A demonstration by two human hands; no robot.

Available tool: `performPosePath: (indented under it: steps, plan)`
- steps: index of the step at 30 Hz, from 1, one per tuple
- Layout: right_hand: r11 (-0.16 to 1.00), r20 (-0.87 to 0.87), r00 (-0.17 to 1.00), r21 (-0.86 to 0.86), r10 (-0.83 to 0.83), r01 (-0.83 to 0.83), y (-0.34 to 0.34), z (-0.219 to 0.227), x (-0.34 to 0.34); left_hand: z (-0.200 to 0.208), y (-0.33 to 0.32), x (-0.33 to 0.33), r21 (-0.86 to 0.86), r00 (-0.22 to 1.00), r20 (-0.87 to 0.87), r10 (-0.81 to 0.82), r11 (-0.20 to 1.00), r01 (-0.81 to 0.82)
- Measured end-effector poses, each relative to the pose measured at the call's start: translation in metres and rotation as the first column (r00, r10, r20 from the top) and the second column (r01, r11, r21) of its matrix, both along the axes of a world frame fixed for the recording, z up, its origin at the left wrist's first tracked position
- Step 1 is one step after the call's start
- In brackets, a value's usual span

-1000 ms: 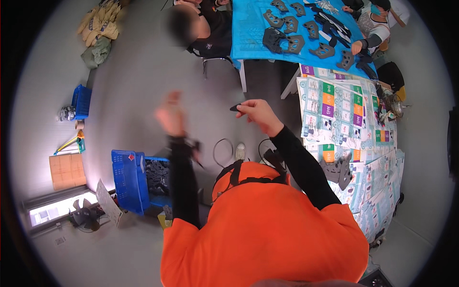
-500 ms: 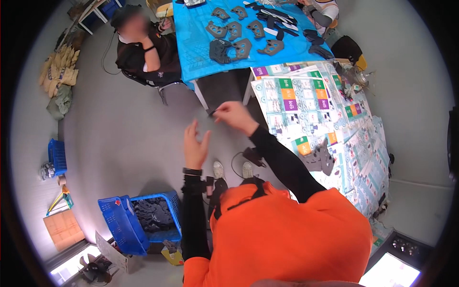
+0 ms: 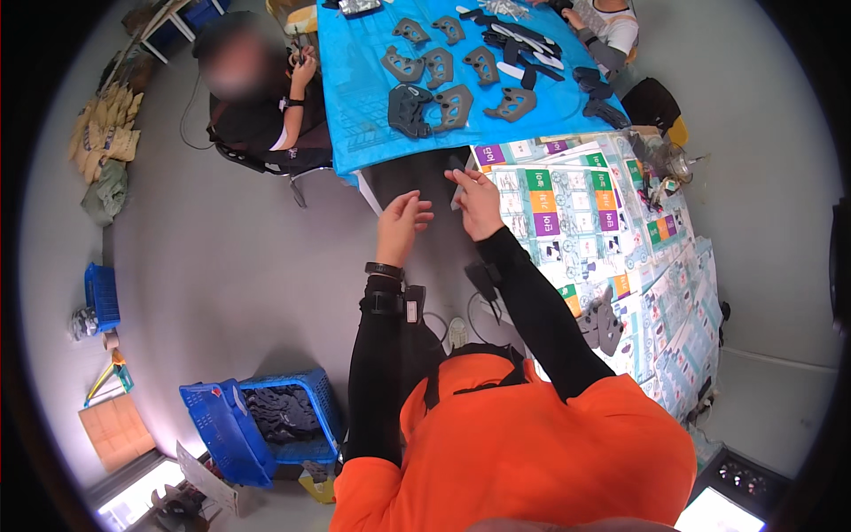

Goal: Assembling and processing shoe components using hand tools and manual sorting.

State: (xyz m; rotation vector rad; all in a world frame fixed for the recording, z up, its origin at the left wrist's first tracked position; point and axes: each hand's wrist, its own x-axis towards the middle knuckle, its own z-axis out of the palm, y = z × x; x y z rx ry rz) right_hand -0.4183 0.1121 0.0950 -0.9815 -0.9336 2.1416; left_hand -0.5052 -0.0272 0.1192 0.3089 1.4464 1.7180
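My right hand is raised in front of me, near the corner where the blue-covered table meets the paper-covered table. Its thumb and forefinger pinch a small dark strip, mostly lost against the shadow under the table. A little to the left, my left hand hovers with fingers apart and slightly bent, holding nothing. The two hands do not touch. On the blue sheet ahead lie several curved grey pads with cut-outs. Beyond them at the right is a pile of black and white straps.
Printed sheets cover the right table, with dark grey pieces on them. A blue basket of dark parts stands on the floor at lower left. A person sits left of the blue table; another person is at its far right.
Both hands have moved forward and to the right, toward the tables, with the dark strip still in my right hand. The seated person has lowered a hand from the face.
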Motion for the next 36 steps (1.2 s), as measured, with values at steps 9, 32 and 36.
performPosePath:
  steps: [9, 32, 36]
  plan:
    - [0.974, 0.112, 0.992, -0.213, -0.052, 0.076, 0.051, -0.073, -0.147, -0.096, -0.013, -0.07, -0.217, 0.98, 0.198, -0.009, 0.975, 0.053]
    - [0.929, 0.565, 0.769, 0.011, 0.299, -0.37, 0.095, -0.044, -0.139, -0.051, -0.127, -0.293, -0.301, 0.727, -0.254, 0.638, 0.662, -0.687]
    - [0.887, 0.431, 0.788, -0.067, 0.439, -0.457, 0.086, -0.039, -0.131, 0.045, -0.329, -0.386, -0.306, 0.408, -0.69, 0.597, 0.27, -0.913]
